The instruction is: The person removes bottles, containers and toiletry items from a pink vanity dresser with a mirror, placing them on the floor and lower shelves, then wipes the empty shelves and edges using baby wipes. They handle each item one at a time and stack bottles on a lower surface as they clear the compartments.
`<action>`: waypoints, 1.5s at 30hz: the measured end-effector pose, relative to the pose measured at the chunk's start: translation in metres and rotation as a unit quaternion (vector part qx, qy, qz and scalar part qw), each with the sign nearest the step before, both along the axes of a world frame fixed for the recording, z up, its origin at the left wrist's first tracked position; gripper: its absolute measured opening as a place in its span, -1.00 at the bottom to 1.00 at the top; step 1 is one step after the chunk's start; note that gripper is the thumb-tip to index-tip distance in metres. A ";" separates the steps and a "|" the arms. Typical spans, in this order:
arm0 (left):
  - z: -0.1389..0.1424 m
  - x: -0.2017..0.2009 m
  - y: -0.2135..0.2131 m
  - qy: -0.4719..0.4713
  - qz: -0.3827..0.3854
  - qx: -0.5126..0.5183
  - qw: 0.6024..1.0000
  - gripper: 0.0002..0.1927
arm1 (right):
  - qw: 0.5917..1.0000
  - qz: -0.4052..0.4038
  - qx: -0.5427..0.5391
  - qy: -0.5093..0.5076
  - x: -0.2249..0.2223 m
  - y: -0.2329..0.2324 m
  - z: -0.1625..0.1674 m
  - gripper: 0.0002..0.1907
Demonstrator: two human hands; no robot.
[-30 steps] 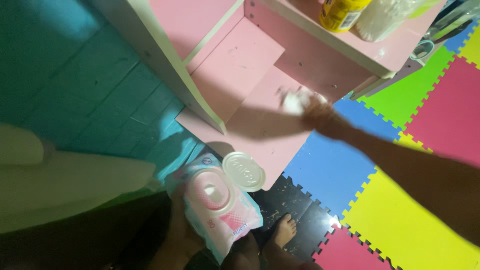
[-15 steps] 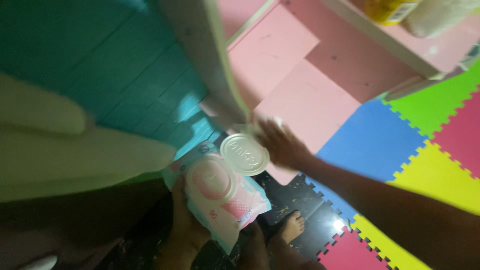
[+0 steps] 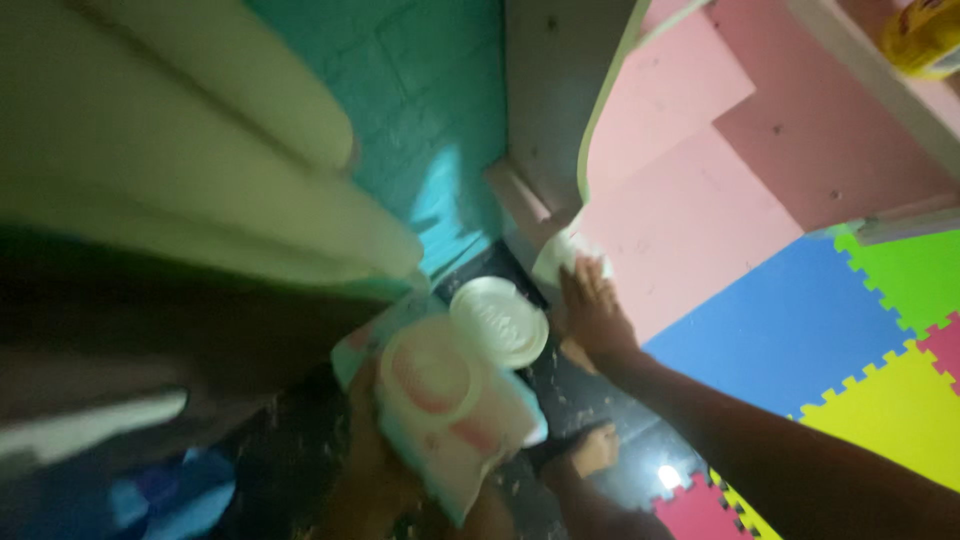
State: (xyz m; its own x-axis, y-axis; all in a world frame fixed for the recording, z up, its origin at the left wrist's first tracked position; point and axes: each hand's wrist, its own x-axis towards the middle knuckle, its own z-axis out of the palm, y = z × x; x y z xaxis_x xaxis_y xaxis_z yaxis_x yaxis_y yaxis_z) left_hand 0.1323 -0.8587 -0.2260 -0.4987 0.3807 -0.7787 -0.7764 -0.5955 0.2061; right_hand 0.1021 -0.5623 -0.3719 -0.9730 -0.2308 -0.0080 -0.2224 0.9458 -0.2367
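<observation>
My right hand (image 3: 592, 312) presses a white wet wipe (image 3: 560, 257) against the lower corner of a pink board (image 3: 690, 210), near its pale frame. My left hand (image 3: 365, 470) holds a pink and white pack of wet wipes (image 3: 450, 420) from below. The pack's round white lid (image 3: 498, 321) stands flipped open. The pack hangs just left of my right wrist, apart from the board.
A teal brick-patterned wall (image 3: 420, 90) rises behind the board. Coloured foam floor mats (image 3: 800, 330) in blue, green and yellow lie at the right. A yellow container (image 3: 925, 35) sits on a pink shelf. Cream fabric (image 3: 180, 170) fills the left. My bare foot (image 3: 595, 450) rests on dark floor.
My right hand has moved with the wipe from the upper pink surface down and left to the board's lower corner. The view has swung left; the pack stays in my left hand.
</observation>
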 end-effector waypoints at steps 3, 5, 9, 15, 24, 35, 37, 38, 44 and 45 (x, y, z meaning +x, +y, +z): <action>-0.004 -0.012 -0.017 0.017 -0.005 -0.019 1.000 -0.30 | 0.998 0.030 -0.050 -0.003 -0.031 -0.005 0.015 -0.36; -0.008 -0.022 -0.029 0.022 -0.010 -0.032 0.999 -0.31 | 0.997 0.073 -0.005 0.024 -0.056 -0.016 0.027 -0.39; -0.019 -0.040 -0.050 0.034 -0.031 -0.045 0.998 -0.32 | 0.973 0.106 0.013 0.205 -0.132 -0.040 0.042 -0.34; -0.040 -0.049 -0.058 0.040 -0.052 -0.054 0.996 -0.33 | 0.990 -0.029 -0.104 0.086 -0.167 -0.071 0.038 -0.24; -0.060 -0.057 -0.037 0.046 -0.092 -0.046 0.994 -0.36 | 0.979 -0.133 -0.123 -0.091 -0.009 0.021 0.069 -0.51; -0.151 -0.037 -0.049 0.079 -0.107 -0.057 0.989 -0.39 | 0.984 -0.103 0.052 0.132 -0.115 0.178 0.054 -0.38; -0.161 -0.035 -0.045 0.086 -0.107 -0.059 0.989 -0.40 | 0.983 -0.101 0.125 0.092 -0.115 0.146 0.048 -0.45; -0.162 -0.038 -0.041 0.089 -0.106 -0.058 0.989 -0.40 | 0.976 -0.068 0.195 0.064 -0.094 0.122 0.040 -0.53; -0.143 -0.039 -0.027 0.096 -0.098 -0.057 0.989 -0.42 | 0.997 -0.058 -0.052 -0.009 0.035 0.113 0.027 -0.52; -0.138 -0.037 -0.029 0.094 -0.098 -0.060 0.989 -0.42 | 0.998 -0.053 0.015 0.008 0.027 0.146 0.023 -0.52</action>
State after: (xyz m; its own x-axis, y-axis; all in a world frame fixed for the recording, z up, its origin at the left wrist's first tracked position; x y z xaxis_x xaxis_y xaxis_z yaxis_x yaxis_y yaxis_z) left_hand 0.0956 -0.8874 -0.3636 -0.5650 0.3950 -0.7244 -0.8155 -0.4008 0.4175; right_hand 0.1295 -0.4161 -0.3488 -0.9920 -0.1264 0.0031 -0.1244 0.9707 -0.2057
